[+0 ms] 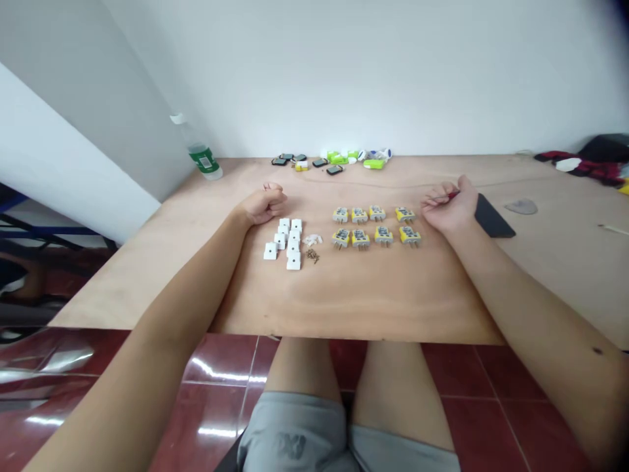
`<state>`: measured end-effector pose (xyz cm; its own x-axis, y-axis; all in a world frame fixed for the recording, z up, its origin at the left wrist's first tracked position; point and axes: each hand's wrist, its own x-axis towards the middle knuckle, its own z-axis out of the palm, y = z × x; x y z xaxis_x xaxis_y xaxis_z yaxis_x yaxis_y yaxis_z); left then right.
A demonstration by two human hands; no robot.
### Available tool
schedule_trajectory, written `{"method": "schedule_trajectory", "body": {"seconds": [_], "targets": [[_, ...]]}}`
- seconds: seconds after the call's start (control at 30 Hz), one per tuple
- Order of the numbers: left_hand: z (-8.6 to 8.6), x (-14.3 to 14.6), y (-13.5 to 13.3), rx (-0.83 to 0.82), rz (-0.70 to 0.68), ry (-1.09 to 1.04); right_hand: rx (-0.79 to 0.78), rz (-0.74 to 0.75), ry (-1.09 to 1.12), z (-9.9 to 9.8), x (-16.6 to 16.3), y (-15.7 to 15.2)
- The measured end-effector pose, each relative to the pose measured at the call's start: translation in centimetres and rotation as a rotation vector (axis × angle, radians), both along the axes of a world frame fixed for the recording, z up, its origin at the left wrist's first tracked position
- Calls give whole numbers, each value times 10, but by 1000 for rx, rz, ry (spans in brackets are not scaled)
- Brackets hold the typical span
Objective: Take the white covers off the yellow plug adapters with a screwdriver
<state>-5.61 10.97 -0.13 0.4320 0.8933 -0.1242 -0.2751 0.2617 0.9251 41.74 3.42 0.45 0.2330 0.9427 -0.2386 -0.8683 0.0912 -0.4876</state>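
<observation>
My left hand (264, 203) rests on the wooden table (354, 288) as a loose fist, with nothing visible in it, just behind a cluster of several white plastic covers (287, 241). My right hand (448, 208) lies curled on the table, gripping a thin tool with a red handle (451, 195). Between the hands stand two rows of several yellow plug bases with metal prongs (376, 226). A small pile of screws (313, 255) and a white scrap (311, 240) lie beside the white covers.
A black phone (493, 216) lies right of my right hand. At the table's back stand a plastic bottle (200, 154) and a row of green, white and dark gadgets (334, 159). Dark and red cloth (590, 160) sits far right. A red tiled floor shows below.
</observation>
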Motion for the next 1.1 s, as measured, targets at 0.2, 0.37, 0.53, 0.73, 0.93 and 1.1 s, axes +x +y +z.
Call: {"method": "schedule_trajectory", "body": {"seconds": [0.2,0.37,0.53,0.73,0.93,1.1], "targets": [[-1,0,1,-2,-2,-7,1,-5,1,-2,1,2],[0,0,0,-10,-1,-11,11,3,5,-5,4,4],[0,0,0,-14,-4,-9,10,1,8,-8,7,6],[-1,0,1,-1,-3,-9,14,12,-13,-8,8,5],[0,0,0,-7,4,-8,18,10,-20,-9,9,7],[1,1,-1,1,2,-3,15,12,-33,-11,10,9]]}}
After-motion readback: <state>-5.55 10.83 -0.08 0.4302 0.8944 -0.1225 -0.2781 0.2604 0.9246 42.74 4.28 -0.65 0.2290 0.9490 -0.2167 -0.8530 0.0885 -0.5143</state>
